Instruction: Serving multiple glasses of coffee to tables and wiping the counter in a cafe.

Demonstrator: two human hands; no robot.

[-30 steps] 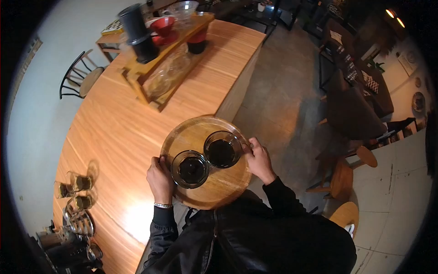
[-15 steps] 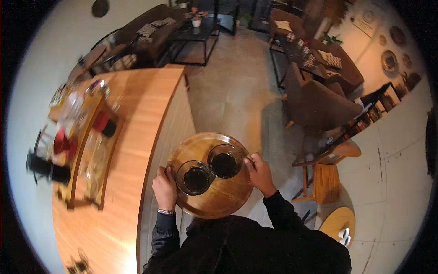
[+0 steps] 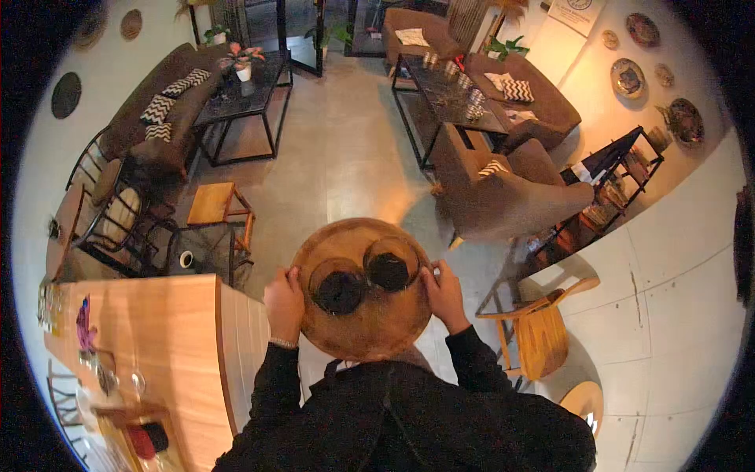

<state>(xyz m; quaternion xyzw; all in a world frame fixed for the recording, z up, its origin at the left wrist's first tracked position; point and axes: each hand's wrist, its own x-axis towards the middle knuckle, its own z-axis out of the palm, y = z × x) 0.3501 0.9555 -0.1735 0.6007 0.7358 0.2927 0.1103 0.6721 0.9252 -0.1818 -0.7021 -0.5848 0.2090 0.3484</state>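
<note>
A round wooden tray (image 3: 366,330) is held level in front of my body, one hand at each side. My left hand (image 3: 284,304) grips its left rim, with the thumb on top. On the right rim my right hand (image 3: 446,297) is closed the same way. Two clear glass cups with dark liquid stand on the tray: the left cup (image 3: 336,288) is a little nearer to me, and the right cup (image 3: 390,266) sits close beside it. The fingers under the tray are hidden.
The wooden counter (image 3: 173,315) is at my left. Ahead on the left, a wooden stool (image 3: 211,203) is near a small dark table holding a white cup (image 3: 185,259). A brown armchair (image 3: 511,197) and a wooden chair (image 3: 543,342) stand to the right. Low black tables (image 3: 236,108) flank the floor aisle.
The view has moved forward past the counter, which now lies lower left. The stool and small dark table have come into view. Both hands still hold the tray and cups.
</note>
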